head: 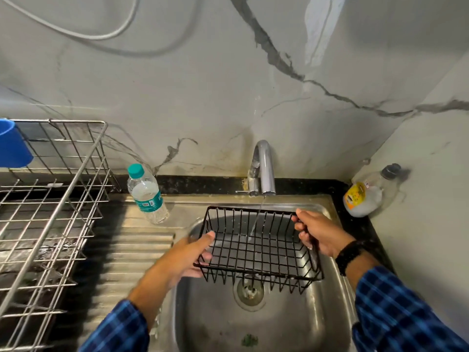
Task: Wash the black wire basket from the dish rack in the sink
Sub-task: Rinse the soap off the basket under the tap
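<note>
The black wire basket hangs level over the steel sink, held by both hands. My left hand grips its left side wall, thumb over the rim. My right hand grips the right rim near the far corner. A thin stream of water falls from the chrome tap through the basket's bottom wires. The silver dish rack stands on the left of the counter.
A plastic water bottle with a teal cap stands beside the ribbed drainboard. A blue cup hangs on the rack's far left. A soap bottle lies at the back right corner. The drain holds some debris.
</note>
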